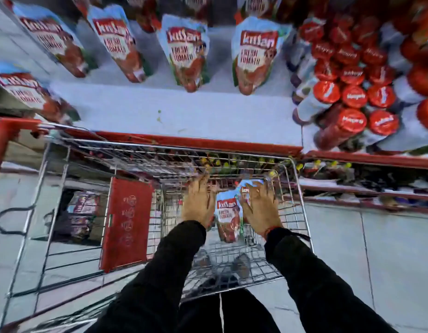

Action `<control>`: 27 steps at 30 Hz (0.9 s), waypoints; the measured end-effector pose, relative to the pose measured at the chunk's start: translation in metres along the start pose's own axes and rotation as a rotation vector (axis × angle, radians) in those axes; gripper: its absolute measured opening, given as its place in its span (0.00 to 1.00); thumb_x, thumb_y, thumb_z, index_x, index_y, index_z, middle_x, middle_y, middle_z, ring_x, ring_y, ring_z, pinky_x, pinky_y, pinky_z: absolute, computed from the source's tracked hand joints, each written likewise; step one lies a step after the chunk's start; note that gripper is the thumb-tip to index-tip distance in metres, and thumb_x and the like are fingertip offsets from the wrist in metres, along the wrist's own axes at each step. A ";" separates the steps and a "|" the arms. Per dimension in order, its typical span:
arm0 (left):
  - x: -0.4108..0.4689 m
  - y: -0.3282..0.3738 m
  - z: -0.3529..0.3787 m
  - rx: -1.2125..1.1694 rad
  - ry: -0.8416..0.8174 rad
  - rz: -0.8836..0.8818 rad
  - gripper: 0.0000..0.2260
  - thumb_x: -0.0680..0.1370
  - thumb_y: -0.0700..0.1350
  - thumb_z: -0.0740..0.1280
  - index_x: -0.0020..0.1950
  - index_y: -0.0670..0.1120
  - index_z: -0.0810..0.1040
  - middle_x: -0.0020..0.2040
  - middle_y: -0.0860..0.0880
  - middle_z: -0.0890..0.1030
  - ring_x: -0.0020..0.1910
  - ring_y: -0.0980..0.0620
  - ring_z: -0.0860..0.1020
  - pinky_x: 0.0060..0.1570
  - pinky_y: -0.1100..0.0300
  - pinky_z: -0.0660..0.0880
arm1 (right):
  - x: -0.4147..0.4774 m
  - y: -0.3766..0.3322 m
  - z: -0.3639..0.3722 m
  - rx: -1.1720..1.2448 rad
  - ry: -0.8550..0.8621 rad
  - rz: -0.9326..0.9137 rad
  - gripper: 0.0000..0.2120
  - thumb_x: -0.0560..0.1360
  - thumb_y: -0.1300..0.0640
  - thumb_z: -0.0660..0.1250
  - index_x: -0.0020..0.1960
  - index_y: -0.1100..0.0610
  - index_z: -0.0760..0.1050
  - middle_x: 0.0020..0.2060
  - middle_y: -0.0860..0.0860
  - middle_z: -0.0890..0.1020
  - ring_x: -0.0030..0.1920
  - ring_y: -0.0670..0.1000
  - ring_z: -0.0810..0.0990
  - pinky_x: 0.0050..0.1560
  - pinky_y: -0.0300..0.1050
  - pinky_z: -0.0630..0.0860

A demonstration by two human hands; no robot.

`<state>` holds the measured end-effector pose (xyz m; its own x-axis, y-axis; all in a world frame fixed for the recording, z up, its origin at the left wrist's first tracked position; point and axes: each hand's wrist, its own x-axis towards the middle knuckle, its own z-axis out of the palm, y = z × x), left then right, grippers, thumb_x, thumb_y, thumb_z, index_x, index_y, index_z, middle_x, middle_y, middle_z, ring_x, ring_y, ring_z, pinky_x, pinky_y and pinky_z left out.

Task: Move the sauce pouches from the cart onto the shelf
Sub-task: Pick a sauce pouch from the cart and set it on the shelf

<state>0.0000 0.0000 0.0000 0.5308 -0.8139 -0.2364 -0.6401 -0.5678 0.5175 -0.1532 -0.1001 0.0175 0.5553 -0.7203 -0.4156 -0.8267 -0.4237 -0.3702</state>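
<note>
Two sauce pouches lie in the wire cart (145, 147). One pouch (228, 218) with a red and white label sits between my hands. A second pouch (247, 186) shows partly under my right hand (261, 207), whose spread fingers lie over it; whether they grip it is hidden. My left hand (198, 200) is palm down with its fingers apart, beside the first pouch and holding nothing. Above the cart, the white shelf (184, 111) with a red front edge carries several matching pouches, such as the pouch (186, 54) standing toward the back.
Bottles with red caps (352, 92) crowd the shelf's right end. A red flap (126, 224) hangs inside the cart at the left. Lower shelves (352, 188) with goods run to the right of the cart. Grey floor tiles (388, 248) lie on both sides.
</note>
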 end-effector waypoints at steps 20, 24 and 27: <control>0.037 -0.068 0.127 -0.378 -0.164 -0.696 0.10 0.79 0.41 0.65 0.52 0.39 0.83 0.52 0.36 0.85 0.53 0.36 0.82 0.48 0.54 0.77 | 0.084 0.051 0.110 0.549 -0.216 0.385 0.10 0.78 0.66 0.64 0.57 0.63 0.81 0.55 0.59 0.85 0.53 0.56 0.83 0.44 0.30 0.74; 0.028 -0.065 0.126 -0.359 -0.151 -0.656 0.10 0.79 0.43 0.67 0.55 0.40 0.84 0.53 0.40 0.86 0.53 0.39 0.83 0.55 0.51 0.80 | 0.078 0.059 0.113 0.508 -0.217 0.426 0.14 0.76 0.62 0.66 0.61 0.61 0.80 0.59 0.60 0.83 0.61 0.60 0.80 0.61 0.45 0.75; 0.017 -0.065 0.122 -0.342 -0.138 -0.639 0.11 0.80 0.44 0.66 0.55 0.39 0.84 0.53 0.40 0.86 0.54 0.39 0.82 0.47 0.56 0.75 | 0.066 0.058 0.109 0.531 -0.210 0.432 0.13 0.76 0.61 0.67 0.59 0.61 0.81 0.57 0.60 0.84 0.60 0.59 0.81 0.58 0.43 0.75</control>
<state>-0.0167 0.0081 -0.1378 0.6529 -0.3581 -0.6674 -0.0087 -0.8847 0.4661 -0.1548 -0.1124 -0.1215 0.2380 -0.6197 -0.7478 -0.8505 0.2389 -0.4687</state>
